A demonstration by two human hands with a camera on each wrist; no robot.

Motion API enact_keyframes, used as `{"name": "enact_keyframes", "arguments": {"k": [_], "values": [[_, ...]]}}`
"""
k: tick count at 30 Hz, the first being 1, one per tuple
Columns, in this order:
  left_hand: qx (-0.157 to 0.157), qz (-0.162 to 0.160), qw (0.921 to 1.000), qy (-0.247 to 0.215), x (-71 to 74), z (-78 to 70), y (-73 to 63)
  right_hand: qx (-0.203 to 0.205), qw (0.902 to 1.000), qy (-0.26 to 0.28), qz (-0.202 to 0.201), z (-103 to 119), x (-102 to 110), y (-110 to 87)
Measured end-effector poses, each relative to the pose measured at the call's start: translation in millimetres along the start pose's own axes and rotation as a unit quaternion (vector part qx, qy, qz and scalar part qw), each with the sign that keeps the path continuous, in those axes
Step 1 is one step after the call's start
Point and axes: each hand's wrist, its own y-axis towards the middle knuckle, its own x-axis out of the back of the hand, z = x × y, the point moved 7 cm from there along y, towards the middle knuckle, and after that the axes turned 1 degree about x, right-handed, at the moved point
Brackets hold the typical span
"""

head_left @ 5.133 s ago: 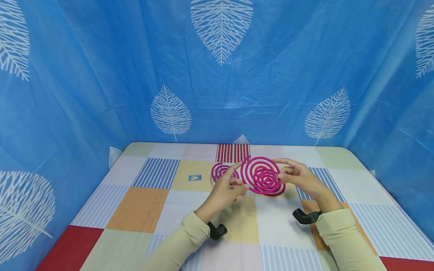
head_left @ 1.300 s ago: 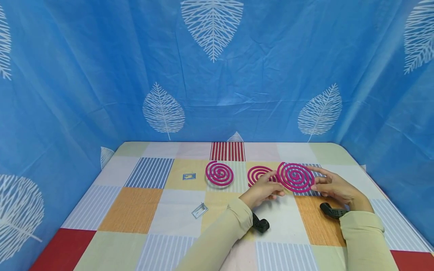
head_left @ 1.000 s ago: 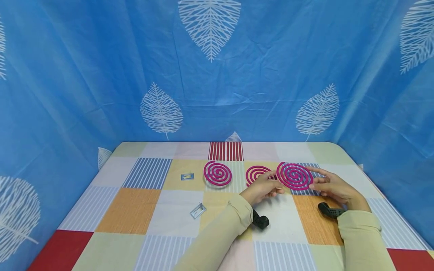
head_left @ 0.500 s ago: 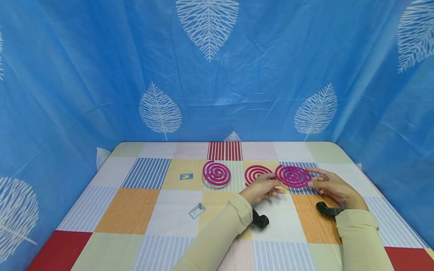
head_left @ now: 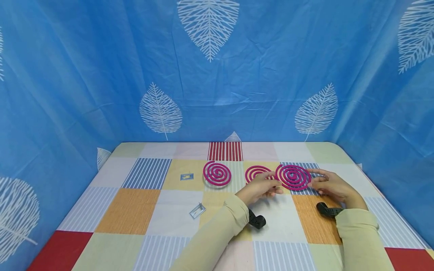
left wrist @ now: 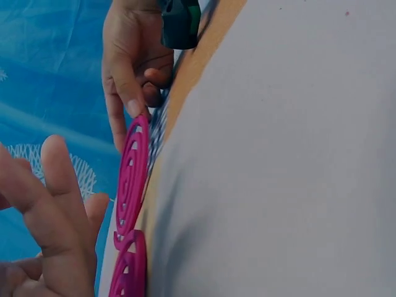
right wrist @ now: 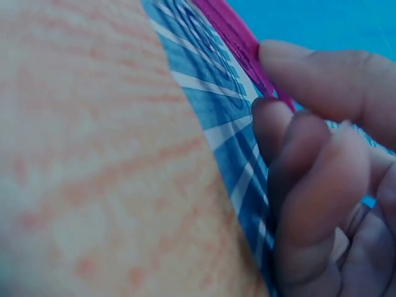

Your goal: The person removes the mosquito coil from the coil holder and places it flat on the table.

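My right hand [head_left: 330,186] pinches the outer edge of a pink mosquito coil [head_left: 293,177] between thumb and fingers. In the right wrist view that thumb [right wrist: 315,71] presses on the coil's rim. The coil is held just above the cloth. My left hand [head_left: 261,188] reaches over a second mosquito coil [head_left: 258,166] and hides part of it. Seen from the left wrist, the left hand [left wrist: 59,229] has loosely spread fingers and grips nothing. A third mosquito coil [head_left: 218,173] lies to the left, tilted above its shadow.
Two small metal coil stands [head_left: 187,177] lie left of the hands; the nearer metal stand [head_left: 197,210] has a raised prong. A patchwork cloth [head_left: 129,210] covers the table. Blue leaf-print curtains [head_left: 271,75] close off the back and sides.
Several seconds ago the coils overlapped between both hands; now three are apart. Both hands moved right. Within the last second the right coil dipped, then its tilt rose slightly.
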Motion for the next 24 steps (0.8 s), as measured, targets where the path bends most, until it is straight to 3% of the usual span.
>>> {"name": "enact_keyframes", "arguments": {"k": [3,9,15,20,22,24], "values": [[-0.008,-0.001,0.9998,0.018,1.0,-4.1,-4.1,-0.015,0.9992,-0.036,-0.003,3,0,-0.5],[-0.036,-0.017,0.9947,0.095,4.0,-14.3,-13.4,-0.042,0.9950,-0.091,-0.003,7,2,-0.5],[-0.086,0.002,0.9857,0.145,7.2,-26.3,-25.2,-0.038,0.9931,-0.111,0.010,11,2,-1.4],[-0.144,0.005,0.9603,0.239,11.0,-40.8,-40.6,-0.015,0.9913,-0.129,0.017,22,0,-3.7],[-0.158,0.001,0.9479,0.276,12.6,-44.6,-46.0,-0.004,0.9903,-0.137,0.022,26,-1,-3.9],[-0.168,0.001,0.9408,0.294,13.8,-47.3,-51.2,0.003,0.9898,-0.140,0.024,30,-2,-4.0]]}}
